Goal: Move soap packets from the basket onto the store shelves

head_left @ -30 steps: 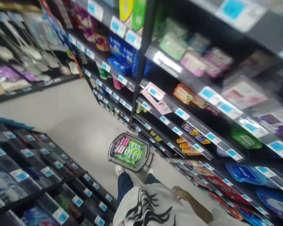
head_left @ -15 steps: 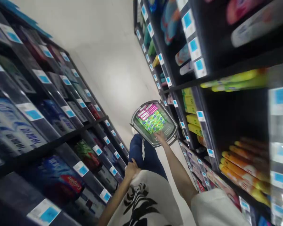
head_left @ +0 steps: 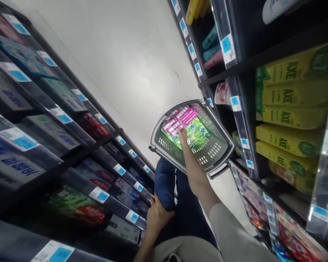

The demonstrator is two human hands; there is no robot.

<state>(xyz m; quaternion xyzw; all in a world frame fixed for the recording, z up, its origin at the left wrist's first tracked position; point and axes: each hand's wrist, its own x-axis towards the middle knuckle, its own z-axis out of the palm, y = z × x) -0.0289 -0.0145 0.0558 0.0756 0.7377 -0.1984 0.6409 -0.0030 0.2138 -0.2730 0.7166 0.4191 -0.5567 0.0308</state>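
A dark grey shopping basket (head_left: pixel 169 153) with a pale rim stands on the floor in front of my knees. In it lie several bright packs: pink-and-white ones (head_left: pixel 190 115) toward the far side and green-patterned ones (head_left: pixel 198 133) nearer. My right hand (head_left: pixel 183 137) reaches down into the basket over the packs, its fingertips slightly apart at the border of pink and green. Whether they press on a pack is hard to see. My left hand (head_left: pixel 157 213) lies on my bent leg, thumb spread from the fingers, holding nothing.
Shelves close in on both sides of a pale floor (head_left: pixel 120 65). At left are toothpaste boxes (head_left: pixel 82 207) behind price-tagged edges. At right stand yellow AXE packs (head_left: pixel 292 98) and a white-and-red tub (head_left: pixel 222 94). A basket handle (head_left: pixel 220 171) sticks out at the near right.
My view has come closer to the basket, which now looks larger. My right hand has moved from the basket's near side farther in, over the packs. My left hand stays on my leg.
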